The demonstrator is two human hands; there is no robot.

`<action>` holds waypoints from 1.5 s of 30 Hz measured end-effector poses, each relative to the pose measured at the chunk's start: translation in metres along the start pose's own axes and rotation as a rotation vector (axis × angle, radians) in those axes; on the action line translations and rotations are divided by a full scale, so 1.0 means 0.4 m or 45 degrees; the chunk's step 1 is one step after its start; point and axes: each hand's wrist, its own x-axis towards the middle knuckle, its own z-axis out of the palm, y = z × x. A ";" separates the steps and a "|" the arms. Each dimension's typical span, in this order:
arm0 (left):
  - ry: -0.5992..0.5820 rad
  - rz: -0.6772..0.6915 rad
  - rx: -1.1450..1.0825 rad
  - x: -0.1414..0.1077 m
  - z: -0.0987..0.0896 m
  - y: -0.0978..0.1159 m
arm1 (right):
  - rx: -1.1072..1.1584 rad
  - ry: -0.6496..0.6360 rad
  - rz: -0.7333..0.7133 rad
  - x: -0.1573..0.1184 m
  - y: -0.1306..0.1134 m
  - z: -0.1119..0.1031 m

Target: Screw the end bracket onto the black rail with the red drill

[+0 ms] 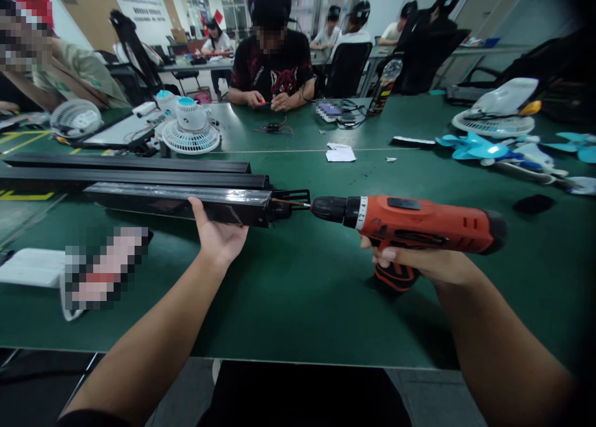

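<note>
A long black bar (181,205) with a shiny top lies across my left hand (218,234), whose thumb presses its near side while the fingers are hidden beneath. At the bar's right end are a black slotted bracket (298,197) and a ribbed black fitting. My right hand (410,259) is wrapped round the handle of an orange and black power drill (428,223). The drill points left, its black chuck (328,208) close to the bracket; whether the tip touches a screw there cannot be made out. Two more black bars (139,177) lie just behind the held one.
On the green table (298,309) are a blurred phone (112,269) and white case at left, white fan parts (190,135) behind, paper scraps (341,152), blue fan blades (472,146) at right, and a bottle (385,89). A person sits opposite, holding a small part.
</note>
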 end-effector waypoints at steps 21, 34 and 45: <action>-0.037 -0.010 -0.024 0.010 -0.015 0.000 | -0.019 0.037 0.008 -0.003 0.004 0.001; 0.016 0.016 -0.016 -0.001 0.002 -0.001 | -0.004 0.035 0.001 -0.003 0.004 0.003; 0.014 0.013 -0.006 -0.007 0.008 -0.002 | 0.030 0.039 0.016 -0.003 0.009 0.003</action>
